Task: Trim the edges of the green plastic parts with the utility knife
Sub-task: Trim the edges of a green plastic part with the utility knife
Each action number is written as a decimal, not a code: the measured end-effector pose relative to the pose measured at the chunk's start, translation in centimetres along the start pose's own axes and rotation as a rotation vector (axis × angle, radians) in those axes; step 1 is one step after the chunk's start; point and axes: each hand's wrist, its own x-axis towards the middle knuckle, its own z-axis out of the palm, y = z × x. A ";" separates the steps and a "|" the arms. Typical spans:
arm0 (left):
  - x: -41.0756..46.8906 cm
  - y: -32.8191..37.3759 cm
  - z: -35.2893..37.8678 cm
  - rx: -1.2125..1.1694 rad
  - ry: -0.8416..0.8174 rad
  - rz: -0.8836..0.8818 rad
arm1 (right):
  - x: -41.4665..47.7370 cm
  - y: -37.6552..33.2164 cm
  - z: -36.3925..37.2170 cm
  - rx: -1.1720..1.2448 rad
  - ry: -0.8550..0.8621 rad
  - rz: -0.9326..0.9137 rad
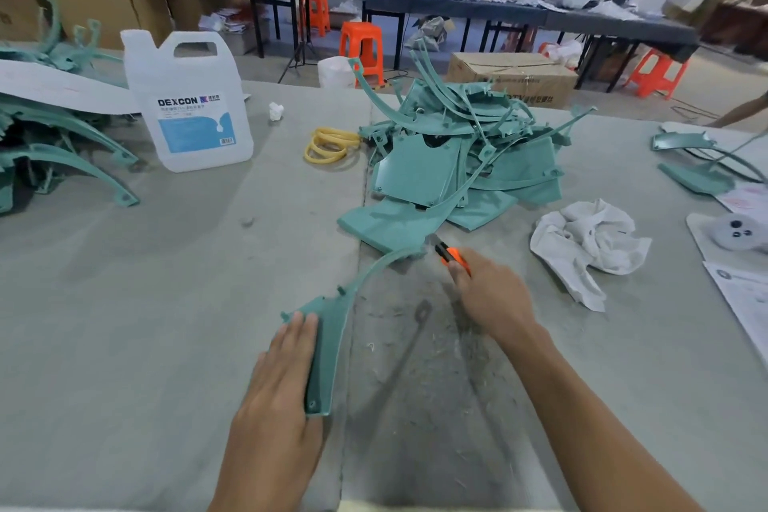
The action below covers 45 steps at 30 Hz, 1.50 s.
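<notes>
Fingers (303, 330) of the left hand (282, 382) are lying straight, pressing the broad end of the curved green part (328, 349) onto the table (124, 303) — its thin arc is running up toward the blade. Right hand (494, 295) is gripping the orange utility knife (451, 254), tip at the arc's far end, just beside the pile of green parts (457, 162). Judgement: worth running the blade shallow and away from the pressing fingers — the unsupported arc is likely flexing
</notes>
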 end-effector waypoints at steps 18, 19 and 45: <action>2.1 -0.5 -0.5 -0.072 -0.069 -0.199 | -14.8 -6.2 -1.8 0.457 -0.278 -0.387; 2.1 -0.4 -0.6 -0.069 -0.059 -0.197 | -15.0 -6.2 -1.7 0.458 -0.287 -0.390; 1.8 -0.9 -0.2 -0.069 -0.063 -0.192 | -3.8 -3.5 1.1 0.143 -0.001 -0.180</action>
